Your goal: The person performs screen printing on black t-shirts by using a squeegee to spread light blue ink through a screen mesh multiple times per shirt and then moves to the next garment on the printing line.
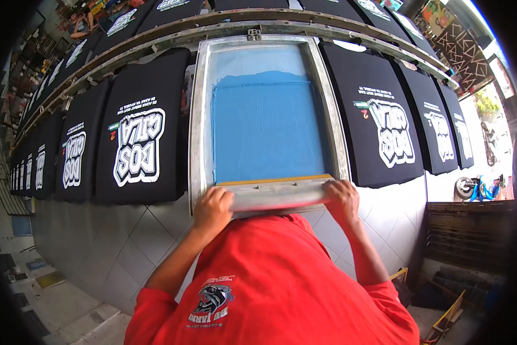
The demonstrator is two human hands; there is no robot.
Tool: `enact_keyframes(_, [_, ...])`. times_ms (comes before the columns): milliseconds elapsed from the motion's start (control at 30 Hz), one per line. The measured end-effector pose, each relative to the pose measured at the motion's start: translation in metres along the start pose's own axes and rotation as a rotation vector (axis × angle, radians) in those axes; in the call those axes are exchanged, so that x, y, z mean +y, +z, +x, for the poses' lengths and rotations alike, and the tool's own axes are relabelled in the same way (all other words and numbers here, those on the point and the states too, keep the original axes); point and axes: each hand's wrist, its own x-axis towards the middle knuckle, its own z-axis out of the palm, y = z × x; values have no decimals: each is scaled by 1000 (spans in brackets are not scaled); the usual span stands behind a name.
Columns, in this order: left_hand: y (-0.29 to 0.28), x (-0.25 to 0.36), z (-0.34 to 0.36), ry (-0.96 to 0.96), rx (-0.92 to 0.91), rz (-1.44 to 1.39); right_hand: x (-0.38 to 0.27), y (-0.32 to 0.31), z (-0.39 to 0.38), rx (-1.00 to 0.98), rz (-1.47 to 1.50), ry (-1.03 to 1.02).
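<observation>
At the near end of the screen (264, 129), the squeegee (277, 194) lies crosswise; left hand (213, 207) and right hand (343, 201) grip its ends, fingers curled over. Level pressure from both sides and a constant tilt appear advisable.

Blue wheeled vehicle (485, 193) is standing beyond the tiled floor's (117, 253) right edge; green foliage (488, 104) is showing farther off; yellow frame (455, 305) is standing near the near right corner.
</observation>
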Motion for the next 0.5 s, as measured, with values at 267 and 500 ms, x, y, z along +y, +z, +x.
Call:
enact_keyframes(267, [0, 24, -48, 62, 194, 26, -36, 16, -47, 27, 162, 52])
enact_keyframes(500, [-4, -21, -53, -317, 564, -97, 5, 15, -53, 366, 308, 501])
